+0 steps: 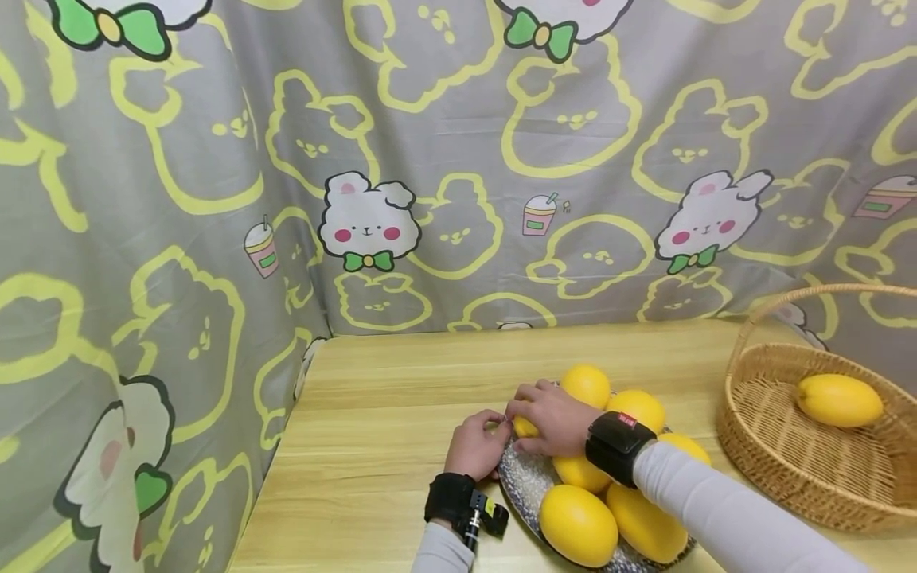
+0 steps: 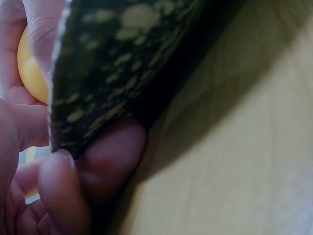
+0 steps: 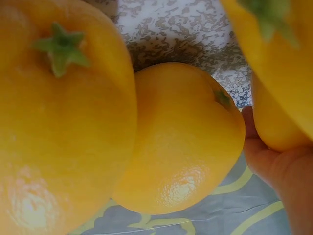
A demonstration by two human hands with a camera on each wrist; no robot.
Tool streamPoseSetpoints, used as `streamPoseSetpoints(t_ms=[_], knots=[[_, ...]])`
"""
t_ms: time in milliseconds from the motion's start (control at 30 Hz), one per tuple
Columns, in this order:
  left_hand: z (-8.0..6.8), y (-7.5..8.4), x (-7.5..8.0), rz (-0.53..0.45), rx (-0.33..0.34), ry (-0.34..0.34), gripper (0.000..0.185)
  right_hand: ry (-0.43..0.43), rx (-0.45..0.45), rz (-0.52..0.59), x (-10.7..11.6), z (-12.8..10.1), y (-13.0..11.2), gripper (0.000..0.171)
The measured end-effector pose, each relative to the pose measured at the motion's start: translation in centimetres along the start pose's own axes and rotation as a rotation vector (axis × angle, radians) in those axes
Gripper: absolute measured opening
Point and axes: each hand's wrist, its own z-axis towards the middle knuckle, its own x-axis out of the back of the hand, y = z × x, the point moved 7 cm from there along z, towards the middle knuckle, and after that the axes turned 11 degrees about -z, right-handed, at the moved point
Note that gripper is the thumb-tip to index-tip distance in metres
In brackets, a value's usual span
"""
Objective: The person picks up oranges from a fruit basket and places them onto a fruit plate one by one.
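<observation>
In the head view my left hand is at the left edge of a speckled grey-and-white plate. The left wrist view has its fingers pinching the dark, spotted rim, one fingertip beneath it. My right hand reaches over the plate, fingers curled round a yellow orange-like fruit near that same edge. Several more such fruits crowd the plate under and around the right wrist. Up close in the right wrist view, a fruit shows a small green star-shaped stem end.
To the right stands a wicker basket with a tall arched handle and one yellow fruit inside. A light wooden table carries everything. Grey curtains with cartoon prints hang behind and on the left.
</observation>
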Motion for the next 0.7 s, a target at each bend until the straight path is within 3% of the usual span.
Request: streamPoseSetpoints(t_ms=[700], knots=[[0.08,-0.18,-0.01,0.005,-0.008,0.01,0.031,-0.005,0.006,-0.021,0.0,0.05,-0.27,0.029]])
